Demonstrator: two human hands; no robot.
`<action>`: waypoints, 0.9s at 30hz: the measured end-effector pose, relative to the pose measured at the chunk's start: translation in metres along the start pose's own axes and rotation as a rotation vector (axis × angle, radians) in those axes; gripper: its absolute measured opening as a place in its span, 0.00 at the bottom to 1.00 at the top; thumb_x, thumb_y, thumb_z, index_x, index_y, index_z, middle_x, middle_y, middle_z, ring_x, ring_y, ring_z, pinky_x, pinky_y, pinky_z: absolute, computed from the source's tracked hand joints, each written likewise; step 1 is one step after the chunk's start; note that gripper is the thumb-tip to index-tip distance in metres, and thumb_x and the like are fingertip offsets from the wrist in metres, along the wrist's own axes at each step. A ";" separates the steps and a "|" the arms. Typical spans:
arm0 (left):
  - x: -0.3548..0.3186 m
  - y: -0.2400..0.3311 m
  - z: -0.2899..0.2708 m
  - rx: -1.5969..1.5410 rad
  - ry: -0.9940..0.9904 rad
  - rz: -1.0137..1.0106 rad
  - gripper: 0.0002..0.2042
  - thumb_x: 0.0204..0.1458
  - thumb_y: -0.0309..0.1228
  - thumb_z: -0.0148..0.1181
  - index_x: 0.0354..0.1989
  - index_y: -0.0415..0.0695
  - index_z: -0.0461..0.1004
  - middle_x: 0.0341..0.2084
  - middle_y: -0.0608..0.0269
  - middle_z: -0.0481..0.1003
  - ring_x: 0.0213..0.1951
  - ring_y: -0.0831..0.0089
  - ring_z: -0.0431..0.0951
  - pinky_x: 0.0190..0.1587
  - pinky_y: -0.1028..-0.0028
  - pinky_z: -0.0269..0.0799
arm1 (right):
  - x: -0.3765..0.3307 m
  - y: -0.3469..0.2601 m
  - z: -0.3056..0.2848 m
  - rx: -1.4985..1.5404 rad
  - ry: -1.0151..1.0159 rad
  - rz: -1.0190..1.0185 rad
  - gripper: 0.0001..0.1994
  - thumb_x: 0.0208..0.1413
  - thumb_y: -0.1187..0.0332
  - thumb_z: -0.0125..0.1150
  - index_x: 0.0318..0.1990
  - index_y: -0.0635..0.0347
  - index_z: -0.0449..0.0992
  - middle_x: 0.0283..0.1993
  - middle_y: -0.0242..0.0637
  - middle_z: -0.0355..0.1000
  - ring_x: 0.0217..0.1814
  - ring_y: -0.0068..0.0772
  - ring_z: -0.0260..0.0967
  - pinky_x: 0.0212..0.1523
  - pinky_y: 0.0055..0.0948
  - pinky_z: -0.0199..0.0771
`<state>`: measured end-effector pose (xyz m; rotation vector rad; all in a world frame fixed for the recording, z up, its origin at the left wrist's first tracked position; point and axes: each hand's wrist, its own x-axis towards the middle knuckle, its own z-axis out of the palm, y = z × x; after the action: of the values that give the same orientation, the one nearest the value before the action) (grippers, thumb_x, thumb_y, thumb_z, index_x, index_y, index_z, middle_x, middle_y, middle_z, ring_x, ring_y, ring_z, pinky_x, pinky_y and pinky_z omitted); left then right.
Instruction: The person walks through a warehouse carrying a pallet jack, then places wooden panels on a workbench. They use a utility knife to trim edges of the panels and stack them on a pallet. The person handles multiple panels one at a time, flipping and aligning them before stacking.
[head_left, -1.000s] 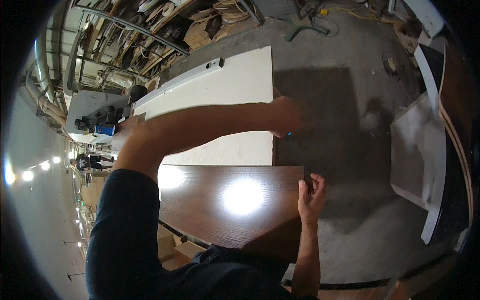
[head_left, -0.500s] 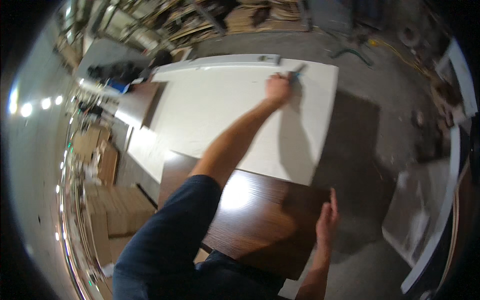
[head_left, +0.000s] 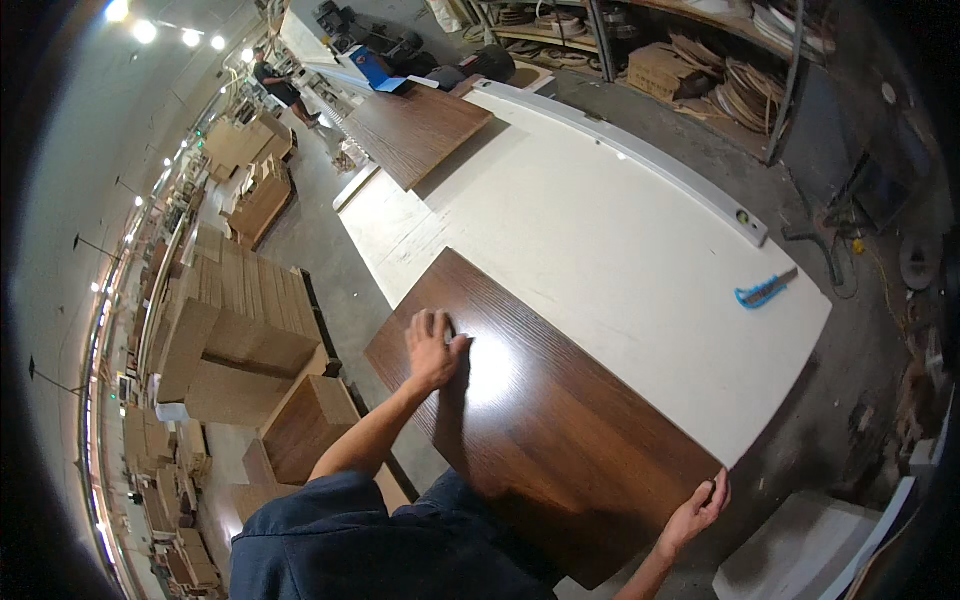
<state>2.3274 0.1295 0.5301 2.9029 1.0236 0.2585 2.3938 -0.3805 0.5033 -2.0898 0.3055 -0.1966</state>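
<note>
Head: panel [head_left: 560, 400] in hand [head_left: 697, 515] (coils [head_left: 752, 98] in rack [head_left: 788, 80])

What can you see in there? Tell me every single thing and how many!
White table: one, white, middle
Near board: one, dark brown, over the table's near edge
Far board: one, brown, table's far end
Long bar: one, silver, along the table's far edge
Small tool: one, blue and dark, table's right end
Stacks: several, tan, floor at left
Coils: several, tan, shelves at top right
Lights: several, white, upper left
Other person: one, dark clothes, far upper left
Background bits: too small to count
Shirt: one, dark blue, bottom
Left hand: one, bare, at the near board's left part
Right hand: one, bare, near board's right corner
</note>
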 end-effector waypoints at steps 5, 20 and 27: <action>0.064 -0.069 0.009 0.022 -0.164 0.004 0.44 0.55 0.63 0.42 0.70 0.39 0.46 0.69 0.35 0.40 0.71 0.43 0.34 0.69 0.47 0.27 | -0.015 0.005 0.047 -0.773 0.215 -0.277 0.20 0.66 0.61 0.46 0.62 0.59 0.66 0.67 0.52 0.55 0.67 0.56 0.53 0.64 0.53 0.54; 0.465 -0.228 0.075 -2.187 -0.121 -0.644 0.15 0.55 0.23 0.58 0.51 0.38 0.69 0.43 0.62 0.75 0.40 0.70 0.77 0.41 0.71 0.75 | -0.056 -0.257 0.332 -0.022 -0.245 -0.042 0.23 0.61 0.67 0.55 0.62 0.67 0.63 0.61 0.48 0.66 0.63 0.39 0.62 0.64 0.35 0.61; 0.303 -0.196 0.010 -1.990 -0.643 -0.856 0.09 0.54 0.24 0.58 0.43 0.43 0.71 0.35 0.68 0.75 0.30 0.72 0.75 0.25 0.76 0.69 | -0.017 -0.362 0.467 0.675 -0.409 0.289 0.35 0.63 0.59 0.55 0.71 0.61 0.46 0.67 0.53 0.56 0.63 0.45 0.61 0.60 0.42 0.66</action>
<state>2.4398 0.4722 0.5419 0.6014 0.8147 0.1020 2.5497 0.1848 0.5767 -1.3554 0.2434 0.2703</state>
